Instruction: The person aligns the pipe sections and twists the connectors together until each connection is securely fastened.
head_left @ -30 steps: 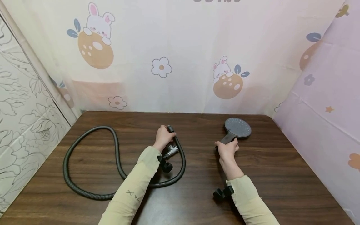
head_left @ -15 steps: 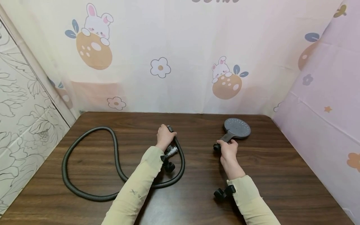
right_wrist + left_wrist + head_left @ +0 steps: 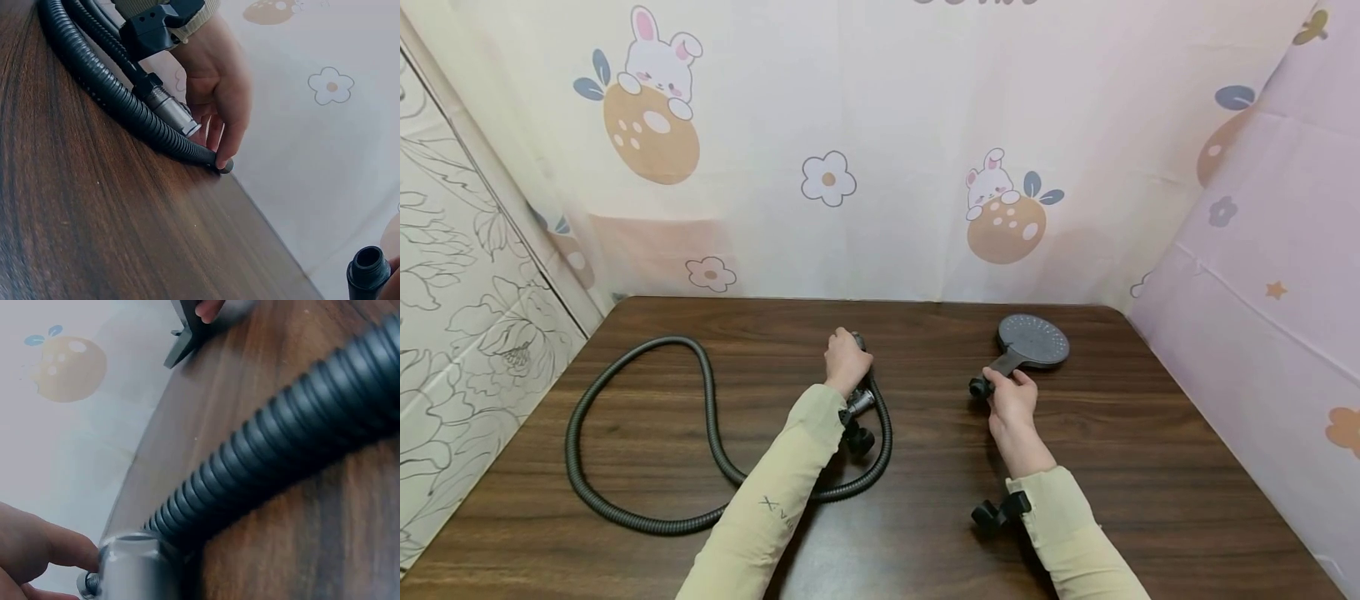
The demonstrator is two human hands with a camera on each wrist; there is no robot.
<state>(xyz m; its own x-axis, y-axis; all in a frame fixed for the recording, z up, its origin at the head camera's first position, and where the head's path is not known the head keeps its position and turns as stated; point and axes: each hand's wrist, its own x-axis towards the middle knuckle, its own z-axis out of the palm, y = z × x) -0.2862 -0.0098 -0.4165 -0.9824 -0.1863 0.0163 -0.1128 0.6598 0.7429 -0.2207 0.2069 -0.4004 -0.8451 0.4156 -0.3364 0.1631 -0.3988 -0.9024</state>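
Observation:
On the table's far right lies a grey shower head [image 3: 1033, 340]. My right hand [image 3: 1013, 402] grips its handle, and the threaded handle end [image 3: 369, 265] sticks out past the fingers in the right wrist view. Left of it, my left hand [image 3: 847, 361] pinches one end of a dark ribbed shower hose [image 3: 574, 433]; the thumb and a finger meet at the hose tip [image 3: 225, 166]. A silver metal connector [image 3: 861, 402] lies beneath the left wrist, near the hose, and shows large and blurred in the left wrist view. The left hand's other fingers are partly hidden.
The hose loops over the left half of the brown wooden table [image 3: 940, 467]. Behind the table hangs a curtain [image 3: 895, 242] printed with rabbits and flowers. A dark wrist mount [image 3: 1000, 512] sits at the right sleeve.
My left hand has shifted slightly right with the hose end. The right hand has shifted slightly on the shower head's handle, so the threaded end shows. The shower head has stayed put.

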